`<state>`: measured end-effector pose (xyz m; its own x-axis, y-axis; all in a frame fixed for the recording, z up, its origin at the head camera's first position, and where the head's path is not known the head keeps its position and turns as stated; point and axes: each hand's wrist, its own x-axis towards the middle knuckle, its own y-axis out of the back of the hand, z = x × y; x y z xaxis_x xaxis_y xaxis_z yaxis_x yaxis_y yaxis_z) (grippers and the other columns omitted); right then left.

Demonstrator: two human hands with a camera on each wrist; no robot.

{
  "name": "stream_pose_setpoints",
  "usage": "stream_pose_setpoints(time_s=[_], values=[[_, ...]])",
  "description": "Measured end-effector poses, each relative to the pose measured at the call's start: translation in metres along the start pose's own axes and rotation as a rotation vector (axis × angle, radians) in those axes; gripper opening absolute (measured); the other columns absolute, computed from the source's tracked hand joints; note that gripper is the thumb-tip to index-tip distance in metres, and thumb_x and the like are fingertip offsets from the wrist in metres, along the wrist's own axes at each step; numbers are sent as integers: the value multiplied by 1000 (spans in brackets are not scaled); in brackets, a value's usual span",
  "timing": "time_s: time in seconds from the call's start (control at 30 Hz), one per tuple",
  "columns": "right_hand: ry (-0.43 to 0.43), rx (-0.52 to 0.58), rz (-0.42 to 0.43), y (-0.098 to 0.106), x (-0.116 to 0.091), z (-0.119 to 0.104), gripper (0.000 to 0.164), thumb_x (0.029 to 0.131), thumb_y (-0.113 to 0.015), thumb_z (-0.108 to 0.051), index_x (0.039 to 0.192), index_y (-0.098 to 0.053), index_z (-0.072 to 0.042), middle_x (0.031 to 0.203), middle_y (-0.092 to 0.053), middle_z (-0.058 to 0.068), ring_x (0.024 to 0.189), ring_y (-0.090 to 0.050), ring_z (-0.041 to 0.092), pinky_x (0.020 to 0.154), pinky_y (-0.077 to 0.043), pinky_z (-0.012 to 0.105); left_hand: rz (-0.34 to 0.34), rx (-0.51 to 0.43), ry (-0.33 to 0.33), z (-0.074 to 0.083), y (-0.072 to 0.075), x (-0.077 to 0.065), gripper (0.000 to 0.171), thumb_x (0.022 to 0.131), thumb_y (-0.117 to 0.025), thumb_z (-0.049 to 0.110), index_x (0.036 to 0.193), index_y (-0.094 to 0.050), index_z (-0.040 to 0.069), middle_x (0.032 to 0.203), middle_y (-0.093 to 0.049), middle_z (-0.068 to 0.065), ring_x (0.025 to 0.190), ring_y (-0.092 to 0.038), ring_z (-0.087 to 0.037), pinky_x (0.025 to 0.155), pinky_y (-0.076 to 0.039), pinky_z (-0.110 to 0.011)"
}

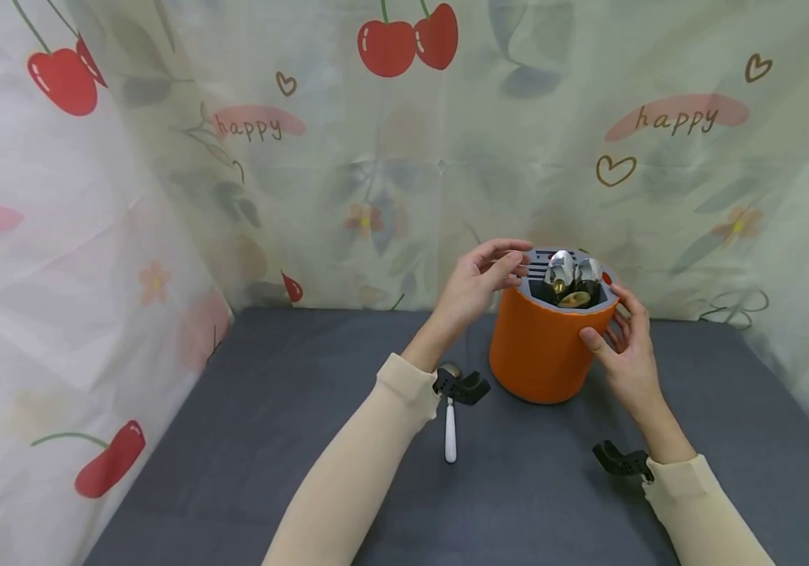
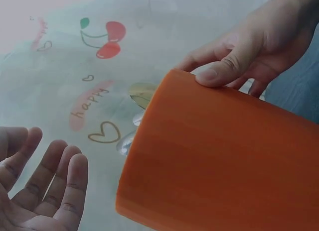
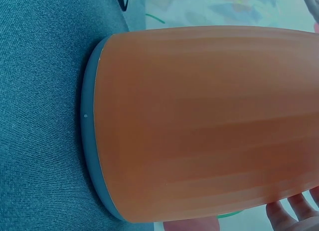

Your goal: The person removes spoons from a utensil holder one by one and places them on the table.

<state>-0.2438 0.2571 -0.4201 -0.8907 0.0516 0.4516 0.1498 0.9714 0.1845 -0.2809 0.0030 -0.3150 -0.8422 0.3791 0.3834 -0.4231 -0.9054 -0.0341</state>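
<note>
An orange utensil holder (image 1: pixel 542 342) with a grey slotted top stands upright on the dark table. Bowls of silver spoons (image 1: pixel 561 271) and a gold one (image 1: pixel 575 299) stick up from its front compartment. My right hand (image 1: pixel 626 354) grips the holder's right side near the rim, thumb on the front and fingers round the side. Beside the top's left edge is my left hand (image 1: pixel 478 275); the left wrist view shows its fingers (image 2: pixel 70 186) apart from the holder, holding nothing. A white-handled spoon (image 1: pixel 450 432) lies on the table, partly hidden by the left wrist's black strap.
The dark grey cloth of the table (image 1: pixel 291 440) runs back to a printed curtain (image 1: pixel 439 173) close behind the holder. Another curtain side (image 1: pixel 71 314) borders the left. A black bracket (image 1: pixel 619 460) sits on my right wrist.
</note>
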Motion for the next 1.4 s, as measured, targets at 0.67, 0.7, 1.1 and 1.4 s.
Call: stream_pose_setpoints(time_s=[0.67, 0.7, 1.1, 1.4], values=[[-2, -1, 2, 0, -2, -4, 72, 106, -60, -8, 165, -24, -27, 168, -16, 6, 153, -28, 30, 128, -18, 50, -99, 81, -52, 6, -18, 20, 32, 111, -54, 14, 138, -62, -2, 132, -62, -23, 121, -62, -39, 101, -54, -30], [-1, -6, 1, 0, -2, -4, 72, 106, -60, -8, 165, -24, -27, 168, -16, 5, 153, -28, 30, 128, -20, 46, -111, 103, -54, 5, -19, 20, 32, 110, -54, 14, 137, -63, -2, 133, -63, -22, 121, -62, -37, 101, -54, -29], [22, 4, -8, -1, -1, -3, 72, 105, -60, -6, 165, -25, -25, 168, -16, 5, 152, -29, 29, 113, -32, 11, -212, 266, -69, -4, -30, 20, 33, 109, -57, 19, 138, -65, 3, 135, -65, -18, 117, -65, -26, 93, -56, -28], [21, -9, -10, -1, -1, -3, 71, 105, -60, -6, 165, -25, -24, 168, -15, 4, 152, -29, 29, 115, -32, 15, -284, 361, -60, -7, -37, 21, 33, 109, -57, 16, 140, -63, 5, 136, -64, -14, 109, -64, -8, 93, -51, -18]])
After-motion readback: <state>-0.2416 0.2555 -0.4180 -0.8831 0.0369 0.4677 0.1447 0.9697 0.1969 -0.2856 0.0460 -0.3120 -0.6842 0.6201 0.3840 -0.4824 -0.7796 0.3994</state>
